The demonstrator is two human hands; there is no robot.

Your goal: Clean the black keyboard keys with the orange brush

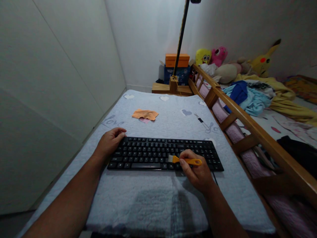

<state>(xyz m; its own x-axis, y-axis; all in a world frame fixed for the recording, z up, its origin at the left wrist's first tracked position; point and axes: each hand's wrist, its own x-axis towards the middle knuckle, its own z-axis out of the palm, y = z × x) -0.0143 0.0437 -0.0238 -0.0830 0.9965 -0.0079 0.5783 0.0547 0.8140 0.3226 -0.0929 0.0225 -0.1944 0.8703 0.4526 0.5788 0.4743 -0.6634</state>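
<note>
A black keyboard [146,149] lies flat across the light blue quilted cover. At its upper left corner my left hand [111,140] grips the edge, with the thumb on top and the fingers curled behind. My right hand [196,170] is closed round the yellow handle of a small brush [189,161], over the keyboard's right half. The brush's pale bristles point left and rest on or just above the lower rows of keys. Beyond the keyboard lies a crumpled orange cloth [145,114]. Farther right is a thin metal tool with a black band, possibly tweezers [201,121].
A wooden bed rail [237,122] runs along the right side, with clothes and plush toys behind it. At the back, a dark pole [182,36] rises from a wooden block beside an orange box [177,60]. A pale wall panel [54,99] borders the left.
</note>
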